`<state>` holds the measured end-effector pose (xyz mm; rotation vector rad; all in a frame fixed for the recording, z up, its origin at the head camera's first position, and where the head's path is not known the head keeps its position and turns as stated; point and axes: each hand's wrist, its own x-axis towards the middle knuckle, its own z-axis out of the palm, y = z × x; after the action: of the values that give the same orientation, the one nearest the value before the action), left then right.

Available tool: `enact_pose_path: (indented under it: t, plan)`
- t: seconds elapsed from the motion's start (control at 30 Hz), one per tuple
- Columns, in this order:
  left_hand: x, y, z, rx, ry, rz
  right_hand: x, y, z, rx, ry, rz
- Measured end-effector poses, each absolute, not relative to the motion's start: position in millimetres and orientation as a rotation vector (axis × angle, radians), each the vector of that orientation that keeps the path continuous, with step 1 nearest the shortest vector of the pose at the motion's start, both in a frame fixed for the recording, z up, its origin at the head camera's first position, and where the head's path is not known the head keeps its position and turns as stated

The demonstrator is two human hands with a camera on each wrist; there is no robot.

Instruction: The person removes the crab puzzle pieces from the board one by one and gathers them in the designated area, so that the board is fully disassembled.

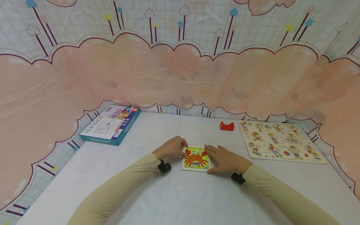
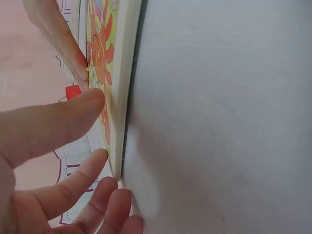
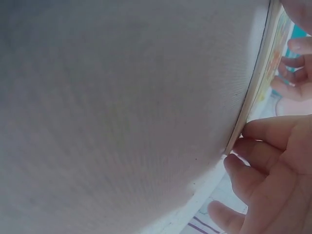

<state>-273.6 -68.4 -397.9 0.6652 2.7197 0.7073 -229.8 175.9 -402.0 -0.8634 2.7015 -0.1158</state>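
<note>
A small square crab puzzle (image 1: 196, 158) with a pale wooden frame lies flat on the white table, its picture a red crab on yellow-green. At its upper left corner, my left hand (image 1: 172, 148) touches the board. The left wrist view shows the thumb (image 2: 90, 105) over the puzzle's face, with the index fingertip apart from it near the corner. Along the right side rests my right hand (image 1: 229, 160), fingers spread, thumb near the lower right corner. Close up in the right wrist view, its fingertips (image 3: 251, 129) meet the frame's edge (image 3: 253, 92).
At the back left lies a teal and white box (image 1: 109, 125). A red arched block (image 1: 227, 126) sits behind the right hand. To its right is a wooden board (image 1: 281, 142) with printed figures. A patterned cloth (image 1: 180, 75) hangs behind the table.
</note>
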Motion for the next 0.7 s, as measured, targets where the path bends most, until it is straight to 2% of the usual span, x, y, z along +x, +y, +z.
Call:
enact_pose_path:
  t: [0.43, 0.7]
  plan:
    - [-269, -61, -401, 0.562, 2.812, 0.637, -229, 176, -401, -0.857, 2.701, -0.128]
    - [-265, -56, -395, 0.604, 2.903, 0.468, -229, 176, -402, -0.854, 2.71, -0.108]
